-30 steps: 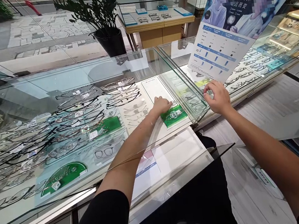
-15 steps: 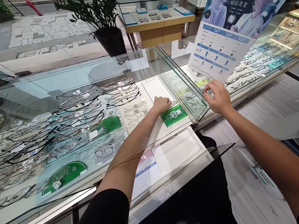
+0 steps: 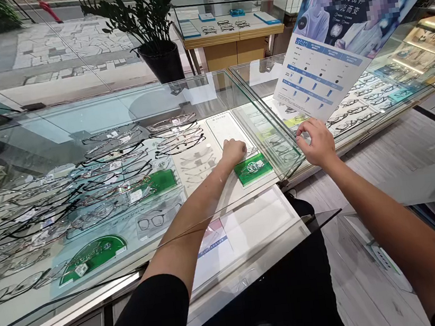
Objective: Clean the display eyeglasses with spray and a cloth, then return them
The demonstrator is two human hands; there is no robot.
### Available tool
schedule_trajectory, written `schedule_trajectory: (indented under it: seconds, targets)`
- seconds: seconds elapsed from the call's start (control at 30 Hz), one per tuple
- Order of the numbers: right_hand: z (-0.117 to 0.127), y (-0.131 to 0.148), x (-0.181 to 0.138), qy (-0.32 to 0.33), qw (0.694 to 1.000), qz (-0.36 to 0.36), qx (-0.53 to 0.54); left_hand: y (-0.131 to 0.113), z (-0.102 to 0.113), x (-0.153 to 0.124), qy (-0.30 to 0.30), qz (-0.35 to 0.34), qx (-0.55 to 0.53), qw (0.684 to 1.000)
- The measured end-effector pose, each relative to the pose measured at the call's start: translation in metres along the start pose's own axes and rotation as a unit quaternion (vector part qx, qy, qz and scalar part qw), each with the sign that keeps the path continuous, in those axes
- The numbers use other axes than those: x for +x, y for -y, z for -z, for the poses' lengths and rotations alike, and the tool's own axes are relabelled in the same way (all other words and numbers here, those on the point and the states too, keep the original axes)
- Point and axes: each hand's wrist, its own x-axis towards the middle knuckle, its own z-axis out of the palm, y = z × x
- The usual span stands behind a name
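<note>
The left hand (image 3: 234, 151) is inside the glass case (image 3: 194, 201), low over a white panel (image 3: 223, 127). Its grip is curled with the knuckles up; the fingertips are hidden, so I cannot tell if it is pinching something. Just to the right of this hand lie thin glasses (image 3: 253, 152), partly covered by it, and on the near side there is a green card (image 3: 246, 177). The right hand (image 3: 316, 142) is at the near end of a glass pane (image 3: 266, 119); its grip is bent, thumb and forefinger close to each other, but I cannot tell whether they touch the pane. Beyond this hand a poster (image 3: 324, 63) stands tilted. On the left, many dark glasses (image 3: 114, 156) lie in rows. On the near side, a white drawer (image 3: 265, 207) is pulled out. On the far side are a potted plant (image 3: 162, 60) and a desk (image 3: 238, 35) with more glasses.
</note>
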Motion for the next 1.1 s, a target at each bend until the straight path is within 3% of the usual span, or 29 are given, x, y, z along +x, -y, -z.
schedule_trajectory:
  seconds: [0.37, 0.57, 0.73, 1.1]
  targets:
    - [0.000, 0.000, 0.000, 0.001, 1.000, 0.001, -0.002, -0.004, -0.001, 0.000, -0.001, 0.015, 0.008, 1.000]
    - [-0.001, -0.002, -0.001, -0.005, 1.000, 0.006, -0.003, -0.017, 0.011, -0.019, -0.032, 0.027, 0.023, 0.999]
    - [-0.002, -0.005, -0.001, -0.006, 1.000, 0.009, -0.005, -0.044, 0.017, -0.061, -0.047, 0.029, 0.034, 0.998]
    - [-0.005, -0.015, -0.001, 0.002, 0.999, 0.018, -0.027, -0.095, 0.036, -0.185, 0.053, -0.085, 0.054, 0.994]
